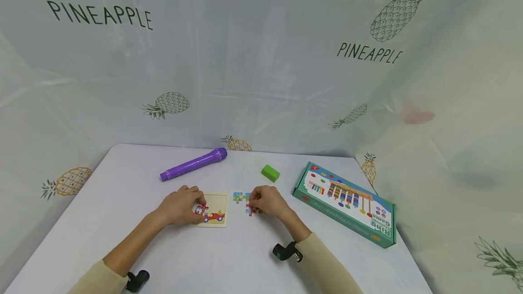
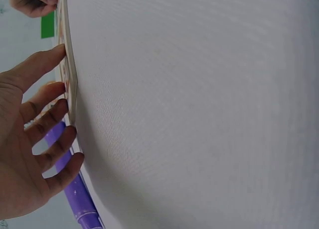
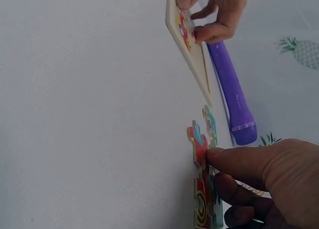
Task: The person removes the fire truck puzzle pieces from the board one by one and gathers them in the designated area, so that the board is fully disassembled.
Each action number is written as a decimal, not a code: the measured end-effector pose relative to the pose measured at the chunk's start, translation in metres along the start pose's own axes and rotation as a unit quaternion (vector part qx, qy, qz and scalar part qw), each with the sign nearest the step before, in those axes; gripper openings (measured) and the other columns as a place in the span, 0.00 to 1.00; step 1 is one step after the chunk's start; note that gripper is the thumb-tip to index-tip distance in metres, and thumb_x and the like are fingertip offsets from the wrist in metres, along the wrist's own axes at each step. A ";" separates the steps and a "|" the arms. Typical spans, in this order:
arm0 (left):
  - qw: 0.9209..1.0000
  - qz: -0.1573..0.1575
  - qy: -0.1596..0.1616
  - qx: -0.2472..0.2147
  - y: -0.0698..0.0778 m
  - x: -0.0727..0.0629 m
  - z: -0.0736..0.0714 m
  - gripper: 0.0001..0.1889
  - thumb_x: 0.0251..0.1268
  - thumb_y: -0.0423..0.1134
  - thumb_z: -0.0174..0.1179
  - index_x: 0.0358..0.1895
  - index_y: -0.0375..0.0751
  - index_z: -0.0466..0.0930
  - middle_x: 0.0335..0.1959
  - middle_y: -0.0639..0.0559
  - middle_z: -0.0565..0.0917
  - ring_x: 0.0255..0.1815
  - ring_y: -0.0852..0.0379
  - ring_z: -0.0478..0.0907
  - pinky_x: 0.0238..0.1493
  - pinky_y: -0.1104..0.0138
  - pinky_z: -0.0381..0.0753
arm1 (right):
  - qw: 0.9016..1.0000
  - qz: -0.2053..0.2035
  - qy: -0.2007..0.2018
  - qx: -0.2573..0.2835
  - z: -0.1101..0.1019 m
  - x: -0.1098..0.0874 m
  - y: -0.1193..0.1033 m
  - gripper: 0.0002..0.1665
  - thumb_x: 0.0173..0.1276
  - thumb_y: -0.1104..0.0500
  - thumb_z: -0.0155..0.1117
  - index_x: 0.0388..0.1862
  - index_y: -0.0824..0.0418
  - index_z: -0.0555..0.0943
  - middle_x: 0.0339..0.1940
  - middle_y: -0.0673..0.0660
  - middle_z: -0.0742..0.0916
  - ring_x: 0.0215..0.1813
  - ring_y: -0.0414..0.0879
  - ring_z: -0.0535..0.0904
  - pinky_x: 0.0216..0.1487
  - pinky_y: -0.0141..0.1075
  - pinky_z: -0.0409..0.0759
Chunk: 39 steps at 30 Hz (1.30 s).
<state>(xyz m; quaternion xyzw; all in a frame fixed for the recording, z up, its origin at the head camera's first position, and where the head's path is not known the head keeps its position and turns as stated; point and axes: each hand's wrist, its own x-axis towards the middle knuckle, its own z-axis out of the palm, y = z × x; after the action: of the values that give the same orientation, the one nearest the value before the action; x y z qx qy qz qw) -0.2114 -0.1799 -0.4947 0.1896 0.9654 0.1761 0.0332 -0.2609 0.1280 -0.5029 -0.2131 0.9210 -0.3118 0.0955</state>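
Worktop looks smooth beneath the wooden board, so a sideways push from your left grip, fingers loosely spread and tips touching it, could skid it. Just to its right, puzzle pieces lie close together; your right grip pinches among them, and a hasty lift could scatter neighbours.

Purple microphone, green block, teal box

puzzle pieces are multicoloured, the microphone purple, the curtain pineapple-printed.
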 end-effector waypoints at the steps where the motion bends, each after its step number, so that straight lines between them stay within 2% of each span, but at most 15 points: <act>1: 1.000 0.000 -0.001 0.000 0.000 0.000 0.000 0.18 0.43 0.52 0.78 0.37 0.56 0.81 0.39 0.63 0.78 0.44 0.55 0.71 0.40 0.56 0.75 | 1.000 0.000 0.000 0.001 0.000 0.000 0.000 0.04 0.66 0.58 0.71 0.31 0.53 0.84 0.24 0.45 0.82 0.24 0.36 0.75 0.24 0.31 0.73; 8: 1.000 -0.003 -0.007 0.000 0.000 0.000 -0.001 0.18 0.43 0.52 0.78 0.37 0.56 0.81 0.40 0.63 0.78 0.44 0.55 0.70 0.40 0.56 0.75 | 1.000 -0.001 0.006 -0.001 0.000 0.001 -0.003 0.04 0.67 0.57 0.71 0.32 0.53 0.84 0.25 0.44 0.82 0.26 0.37 0.75 0.25 0.31 0.74; 14: 1.000 -0.001 -0.012 -0.003 0.001 0.001 -0.003 0.17 0.44 0.52 0.77 0.38 0.57 0.82 0.40 0.63 0.78 0.43 0.56 0.70 0.40 0.57 0.74 | 1.000 0.004 0.000 0.024 0.003 0.005 -0.016 0.03 0.69 0.56 0.68 0.35 0.54 0.85 0.26 0.45 0.83 0.27 0.38 0.76 0.26 0.31 0.74; 18: 1.000 0.008 -0.011 -0.001 0.001 0.002 -0.004 0.17 0.45 0.52 0.76 0.39 0.57 0.82 0.40 0.62 0.78 0.44 0.55 0.70 0.40 0.56 0.74 | 0.999 0.000 -0.006 0.034 0.010 0.009 -0.023 0.03 0.69 0.57 0.68 0.36 0.54 0.85 0.25 0.45 0.82 0.24 0.37 0.75 0.25 0.30 0.74; 22: 1.000 0.015 -0.010 0.004 0.000 0.002 -0.003 0.18 0.46 0.52 0.77 0.39 0.56 0.82 0.41 0.62 0.79 0.46 0.53 0.73 0.42 0.53 0.76 | 0.999 -0.012 -0.012 0.035 0.019 0.014 -0.032 0.03 0.69 0.56 0.68 0.35 0.53 0.85 0.27 0.44 0.82 0.27 0.36 0.75 0.26 0.29 0.73; 29: 1.000 0.008 -0.010 -0.004 -0.002 0.001 -0.004 0.20 0.45 0.50 0.78 0.43 0.54 0.83 0.41 0.62 0.79 0.47 0.53 0.73 0.43 0.53 0.76 | 0.999 -0.034 -0.028 0.031 0.036 0.022 -0.052 0.03 0.66 0.56 0.71 0.36 0.53 0.86 0.25 0.42 0.81 0.29 0.34 0.72 0.32 0.28 0.71; 33: 1.000 -0.004 -0.012 -0.006 -0.001 0.000 -0.004 0.24 0.44 0.49 0.78 0.48 0.52 0.83 0.40 0.60 0.78 0.46 0.53 0.72 0.43 0.52 0.76 | 0.998 -0.037 -0.046 0.022 0.049 0.025 -0.060 0.09 0.65 0.53 0.72 0.43 0.54 0.87 0.25 0.42 0.81 0.27 0.34 0.72 0.30 0.28 0.70; 39: 1.000 -0.011 -0.014 -0.012 -0.001 -0.001 -0.003 0.28 0.45 0.48 0.78 0.52 0.49 0.82 0.41 0.58 0.79 0.45 0.54 0.72 0.42 0.53 0.76 | 0.996 -0.048 -0.066 -0.034 0.062 0.028 -0.073 0.20 0.66 0.50 0.72 0.56 0.52 0.86 0.22 0.43 0.79 0.23 0.35 0.69 0.25 0.28 0.66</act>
<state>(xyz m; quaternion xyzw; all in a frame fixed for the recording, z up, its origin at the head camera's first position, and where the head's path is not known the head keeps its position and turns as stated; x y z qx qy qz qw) -0.2113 -0.1825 -0.4925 0.1808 0.9647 0.1846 0.0513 -0.2418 0.0299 -0.5080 -0.2806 0.9114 -0.2698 0.1334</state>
